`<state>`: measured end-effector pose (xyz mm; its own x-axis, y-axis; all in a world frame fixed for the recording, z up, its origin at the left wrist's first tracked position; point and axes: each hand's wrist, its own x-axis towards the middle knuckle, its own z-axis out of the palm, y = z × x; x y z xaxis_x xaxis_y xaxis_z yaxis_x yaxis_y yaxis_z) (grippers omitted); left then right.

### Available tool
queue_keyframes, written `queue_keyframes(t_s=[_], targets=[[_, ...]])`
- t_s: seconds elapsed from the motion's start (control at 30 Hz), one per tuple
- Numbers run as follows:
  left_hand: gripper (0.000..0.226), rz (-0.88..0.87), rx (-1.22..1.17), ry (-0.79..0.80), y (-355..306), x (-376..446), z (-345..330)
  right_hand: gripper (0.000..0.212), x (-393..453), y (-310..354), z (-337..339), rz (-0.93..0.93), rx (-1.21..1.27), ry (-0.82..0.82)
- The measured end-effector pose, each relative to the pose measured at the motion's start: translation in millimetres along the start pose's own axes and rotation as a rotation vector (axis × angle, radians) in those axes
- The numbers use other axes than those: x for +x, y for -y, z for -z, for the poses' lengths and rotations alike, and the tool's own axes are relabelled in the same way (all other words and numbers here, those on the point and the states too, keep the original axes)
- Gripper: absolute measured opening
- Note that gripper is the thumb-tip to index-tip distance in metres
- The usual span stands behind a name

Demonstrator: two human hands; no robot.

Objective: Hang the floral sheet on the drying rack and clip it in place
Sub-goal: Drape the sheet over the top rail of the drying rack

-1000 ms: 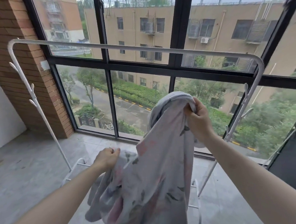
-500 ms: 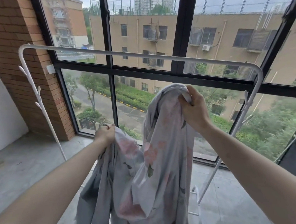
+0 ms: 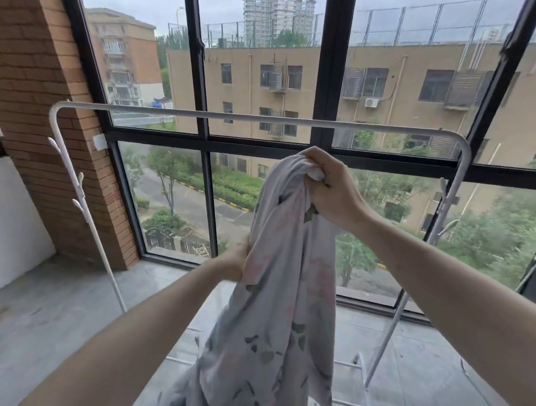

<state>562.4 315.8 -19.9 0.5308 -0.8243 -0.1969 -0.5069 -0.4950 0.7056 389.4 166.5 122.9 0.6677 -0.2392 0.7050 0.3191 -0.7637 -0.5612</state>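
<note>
Window (image 3: 164,191) behind; floral sheet (image 3: 277,313) hides left hand (image 3: 232,262) fingers.

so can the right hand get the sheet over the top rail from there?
Probably yes: the right hand grips the bunched floral sheet just below the top rail, with nothing between them.

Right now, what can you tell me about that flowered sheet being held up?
The floral sheet is thin, soft cloth, pale grey-white with faded pink blooms and dark leaves. It hangs bunched and twisted, not spread. The right hand grips its top bunch just below the drying rack's top bar; the left hand holds it lower down. It is not yet over the bar, and its lower folds drop out of view.
</note>
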Motion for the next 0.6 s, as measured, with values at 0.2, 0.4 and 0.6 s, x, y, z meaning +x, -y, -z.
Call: queue_keyframes(t_s=[0.2, 0.4, 0.6], targets=[[0.02, 0.151, 0.301, -0.252, 24, 4, -6, 0.044, -19, -10, -13, -0.017, -0.052, 0.054], [0.011, 0.173, -0.044, -0.672, 36, -13, 66, 0.051, -50, -55, 22, -0.087, -0.291, 0.006], [0.011, -0.226, -0.141, -0.879, -43, -25, 111, 0.017, -79, -88, 24, -0.562, -0.626, 0.228]])
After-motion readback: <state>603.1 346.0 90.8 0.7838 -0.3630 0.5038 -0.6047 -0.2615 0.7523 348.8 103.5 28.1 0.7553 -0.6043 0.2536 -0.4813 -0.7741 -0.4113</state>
